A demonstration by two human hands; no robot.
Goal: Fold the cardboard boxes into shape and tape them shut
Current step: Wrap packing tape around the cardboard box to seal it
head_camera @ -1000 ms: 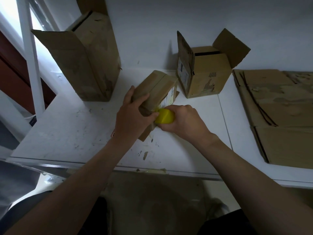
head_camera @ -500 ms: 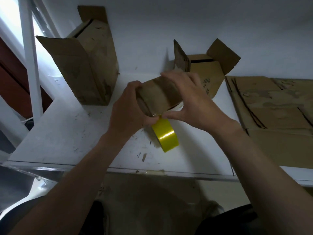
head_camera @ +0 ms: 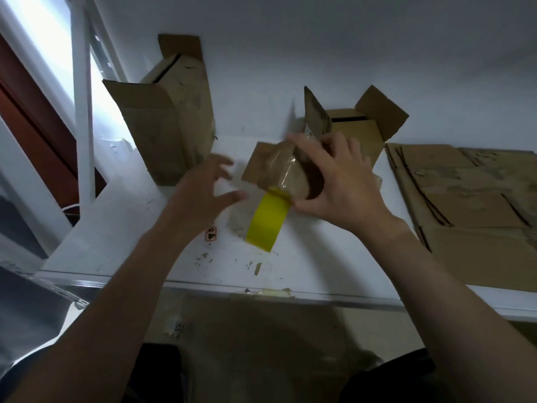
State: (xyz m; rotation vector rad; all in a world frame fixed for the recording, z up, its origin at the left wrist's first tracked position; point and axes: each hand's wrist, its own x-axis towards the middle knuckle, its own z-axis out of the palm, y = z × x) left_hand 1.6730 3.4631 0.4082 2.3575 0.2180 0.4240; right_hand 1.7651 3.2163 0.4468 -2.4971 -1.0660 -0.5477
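While the right hand (head_camera: pixel 337 184) clasped the small taped box (head_camera: pixel 276 170) at mid-bench (head_camera: pixel 116 228), the left hand (head_camera: pixel 203 190) hovered spread beside it, yellow tape roll (head_camera: pixel 266 223) hanging just below.

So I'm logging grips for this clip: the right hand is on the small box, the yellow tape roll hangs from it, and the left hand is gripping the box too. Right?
Not quite. In the head view the left hand is off the small box, fingers spread, open beside it. The right hand is on the box, and the yellow tape roll hangs from it.
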